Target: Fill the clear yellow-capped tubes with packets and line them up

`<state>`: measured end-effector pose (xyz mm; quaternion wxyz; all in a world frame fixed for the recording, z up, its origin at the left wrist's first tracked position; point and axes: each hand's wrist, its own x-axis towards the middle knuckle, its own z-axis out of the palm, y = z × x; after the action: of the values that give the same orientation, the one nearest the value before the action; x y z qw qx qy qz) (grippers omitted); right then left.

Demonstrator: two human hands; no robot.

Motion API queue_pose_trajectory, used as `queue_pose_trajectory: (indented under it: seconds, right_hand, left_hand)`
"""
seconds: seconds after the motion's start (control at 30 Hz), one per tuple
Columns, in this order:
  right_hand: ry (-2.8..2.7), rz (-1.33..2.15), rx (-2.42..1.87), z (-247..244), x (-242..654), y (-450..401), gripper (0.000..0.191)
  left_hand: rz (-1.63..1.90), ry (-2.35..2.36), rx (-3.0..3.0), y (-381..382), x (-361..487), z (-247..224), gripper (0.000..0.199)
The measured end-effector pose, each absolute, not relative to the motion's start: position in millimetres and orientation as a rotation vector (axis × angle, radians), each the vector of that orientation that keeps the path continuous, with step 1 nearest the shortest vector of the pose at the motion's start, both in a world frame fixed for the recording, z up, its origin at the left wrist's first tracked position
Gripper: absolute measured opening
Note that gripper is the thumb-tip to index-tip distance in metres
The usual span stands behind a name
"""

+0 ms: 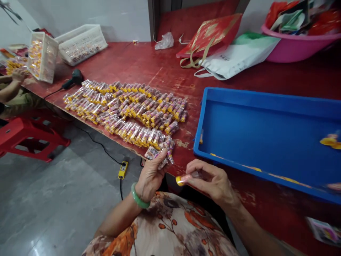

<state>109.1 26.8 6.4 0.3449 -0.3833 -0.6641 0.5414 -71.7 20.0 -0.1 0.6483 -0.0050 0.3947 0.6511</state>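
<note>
My left hand point(152, 177), with a green bangle at the wrist, is closed on a bunch of transparent printed plastic sleeves point(152, 153) at the table's front edge. To its right, my right hand point(210, 179) pinches a small tube with a yellow cap point(183, 179), the cap end pointing left. The tube's other end is partly hidden by the fingers. Just beyond my left hand lie rows of similar yellow-ended tubes point(141, 135) in printed wrap, packed side by side on the red table point(183, 131).
A blue tray point(261, 96) stands at right, with a few yellow pieces point(330, 141) inside. Behind are bags point(213, 32) and a pink basin point(298, 46). A hair dryer point(76, 77), white baskets point(82, 44) and another person's hand point(18, 75) are at left. A cord runs across the floor.
</note>
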Motion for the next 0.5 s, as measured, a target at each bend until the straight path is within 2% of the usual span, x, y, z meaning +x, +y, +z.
queue_pose_trajectory:
  seconds: [0.07, 0.2, 0.3, 0.4, 0.5]
  right_hand:
    - [-1.947, 1.482, -0.97, 7.2, 110.2, 18.2, 0.011]
    - [-2.049, 2.045, -1.059, -13.4, 108.7, -13.3, 0.035]
    - [-1.856, 2.231, -0.879, -30.8, 104.9, -31.8, 0.021]
    - [-1.834, 2.0, -0.754, -29.9, 104.6, -30.5, 0.014]
    - [-1.904, 1.414, -0.782, -17.2, 105.3, -13.1, 0.024]
  left_hand:
    - [1.483, 0.896, -0.052, 19.3, -73.3, -1.1, 0.02]
    - [1.485, 0.914, -0.088, 18.9, -76.9, -1.6, 0.02]
    - [1.488, 0.914, -0.103, 18.7, -78.1, -2.2, 0.019]
    - [1.483, 0.908, -0.123, 18.7, -77.7, -3.6, 0.019]
    - [1.498, 0.885, -0.139, 18.6, -75.6, -3.2, 0.016]
